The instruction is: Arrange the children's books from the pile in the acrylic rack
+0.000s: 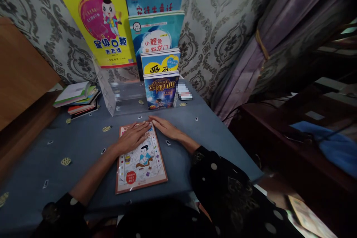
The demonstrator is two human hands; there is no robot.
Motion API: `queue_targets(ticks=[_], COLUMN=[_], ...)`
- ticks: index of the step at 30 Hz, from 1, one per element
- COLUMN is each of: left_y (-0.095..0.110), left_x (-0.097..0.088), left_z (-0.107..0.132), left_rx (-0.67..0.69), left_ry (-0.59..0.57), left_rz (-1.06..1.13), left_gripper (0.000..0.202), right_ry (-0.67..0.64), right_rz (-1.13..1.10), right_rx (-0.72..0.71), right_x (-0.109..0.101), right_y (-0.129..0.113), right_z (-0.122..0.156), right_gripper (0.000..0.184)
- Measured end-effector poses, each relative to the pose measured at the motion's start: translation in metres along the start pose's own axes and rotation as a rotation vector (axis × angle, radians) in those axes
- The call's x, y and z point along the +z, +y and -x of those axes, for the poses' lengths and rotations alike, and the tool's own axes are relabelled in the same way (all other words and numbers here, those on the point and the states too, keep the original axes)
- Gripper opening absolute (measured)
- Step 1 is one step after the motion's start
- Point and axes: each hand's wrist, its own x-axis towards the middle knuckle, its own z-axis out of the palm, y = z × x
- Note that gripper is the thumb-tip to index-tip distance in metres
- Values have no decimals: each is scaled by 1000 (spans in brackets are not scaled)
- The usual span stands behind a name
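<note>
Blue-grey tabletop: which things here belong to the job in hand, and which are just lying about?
In the job, apparently:
Flat, rectangular, orange-bordered paper book, under the left hand
Right hand, at its top right corner

Probably just about:
Loose pile of multicoloured paper books, left
Clear plastic rack, bearing upright colourful books
</note>
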Motion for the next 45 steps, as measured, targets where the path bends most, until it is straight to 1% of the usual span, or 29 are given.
queue_targets(ticks=[7,16,31,39,42,45], left_y=[10,27,54,73,80,86], left_x=[0,-2,-1,-5,-7,-7], left_z=[1,10,34,48,52,58], left_rx=[50,108,258,283,296,307], left_ry=[-50,-62,-112,-131,-131,-157], left_rz=[-30,23,-21,-17,3,25], left_gripper=[45,42,44,41,39,38], right_ry=[-1,-11,-24,-30,-30,-30], right_rz=[83,95,119,124,130,137], right_rx=[-9,-28,-25,-18,-20,-24], right_x=[3,2,3,1,2,3], right_y=[0,-2,-1,-6,-5,-3], right_z=[1,3,2,2,2,1], right_gripper=[49,47,48,45,45,44])
